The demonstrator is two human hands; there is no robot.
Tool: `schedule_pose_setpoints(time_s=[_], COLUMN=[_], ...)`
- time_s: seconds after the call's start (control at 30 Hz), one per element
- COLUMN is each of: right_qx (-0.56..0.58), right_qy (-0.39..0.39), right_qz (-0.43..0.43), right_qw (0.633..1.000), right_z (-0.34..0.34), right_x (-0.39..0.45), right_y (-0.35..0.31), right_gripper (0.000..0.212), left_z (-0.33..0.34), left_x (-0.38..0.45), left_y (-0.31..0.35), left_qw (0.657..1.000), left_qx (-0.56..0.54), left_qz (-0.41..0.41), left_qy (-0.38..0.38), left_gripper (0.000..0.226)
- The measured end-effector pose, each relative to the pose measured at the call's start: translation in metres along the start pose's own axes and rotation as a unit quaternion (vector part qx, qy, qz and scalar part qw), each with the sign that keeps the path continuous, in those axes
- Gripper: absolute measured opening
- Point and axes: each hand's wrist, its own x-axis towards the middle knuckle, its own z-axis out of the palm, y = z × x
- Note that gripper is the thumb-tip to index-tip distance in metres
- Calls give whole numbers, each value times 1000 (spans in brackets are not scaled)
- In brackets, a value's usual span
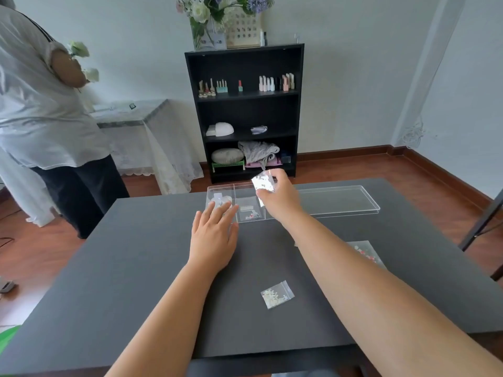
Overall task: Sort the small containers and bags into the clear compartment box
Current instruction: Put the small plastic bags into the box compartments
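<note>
Nearest us, a small zip bag (pixel 277 294) of pale beads lies flat on the table (pixel 136 268), well short of both hands and between the two forearms. Off to the right, beyond the right forearm, a second bag (pixel 366 253) with red and white bits waits, partly hidden by the arm. Both look feather-light, soft and slick; I'd pinch each by its sealed top edge, where the film is doubled and stiffer, not by the loose belly.

Further out, the left hand (pixel 213 240) lies flat, fingers spread and together on nothing, its tips touching the near wall of the box (pixel 337 210), steadying it by the look of things. Just past those tips sit small clear round containers (pixel 221 201), hard and probably slippery.

Beyond that, the right hand (pixel 280 198) hovers over the box, thumb and fingers clamped on a shiny bag (pixel 262 181) by its lower edge, the rest sticking up past the fingertips. Under that hand, one compartment already holds a bag with coloured pieces (pixel 251 214). Crinkly film like this will flop and slide, so a low release seems wise.
</note>
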Motion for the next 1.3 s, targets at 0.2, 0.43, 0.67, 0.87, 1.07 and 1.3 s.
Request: schedule_pose_setpoints(time_s=[0.2, 0.43, 0.67, 0.87, 1.07, 1.3], right_qx=[-150, -199, -338, -331, -213, -239], right_qy=[-47, -21, -48, -77, -40, -33], right_qz=[10, 54, 50, 43, 26, 0], right_qw=[988, 978, 939, 939, 976, 970], right_z=[20, 39, 55, 51, 37, 42], right_x=[27, 43, 42, 42, 41, 32], right_y=[-14, -15, -18, -16, -10, -3], right_gripper=[23, 44, 38, 17, 29, 24], left_z=[5, 6, 4, 4, 7, 8], left_x=[-2, -3, 1, 0, 0, 0], left_y=[-5, -4, -5, -6, -7, -8], left_qw=[999, 996, 991, 991, 990, 991], left_qx=[-49, -92, -125, -129, -134, -123], left_qz=[-3, -5, -17, -14, -14, -10], left_qy=[-10, -2, 33, 32, 43, 42], left_gripper=[49, 51, 49, 50, 49, 49])
